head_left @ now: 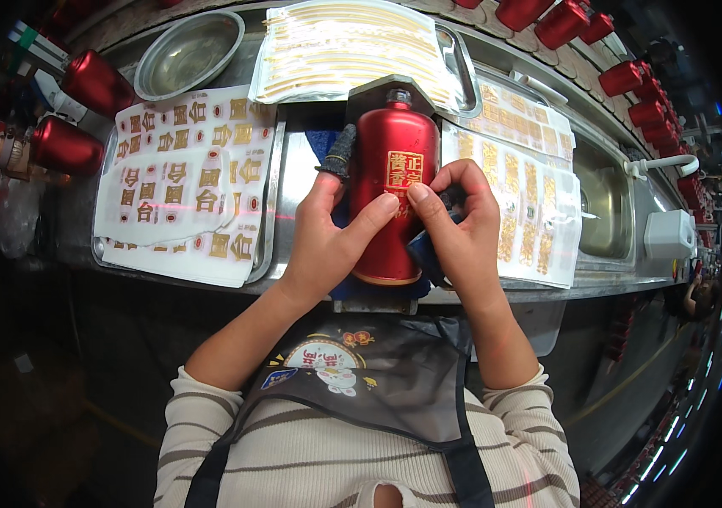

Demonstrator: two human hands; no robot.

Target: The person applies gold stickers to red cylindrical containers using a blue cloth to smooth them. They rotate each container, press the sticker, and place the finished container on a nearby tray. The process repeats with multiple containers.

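A glossy red bottle [388, 241] with gold characters on its front lies in a dark holder [371, 87], its neck pointing away from me. My left hand [335, 216] grips its left side, with the thumb pressed on the front and a dark finger cover on the index finger. At the gold lettering [405, 169], the thumb and bent index finger of my right hand [467, 224] come together against the bottle; whatever may be between them is too small to make out. Dark blue material [430, 258] shows under the right hand, partly hidden.
Sheets of gold decals lie on a metal tray [266, 212] at left and in a stack [539, 229] at right. Behind are a sheet of gold strips [348, 51] and a metal bowl [190, 55]. Red bottles [69, 146] stand far left; a sink [611, 241] is right.
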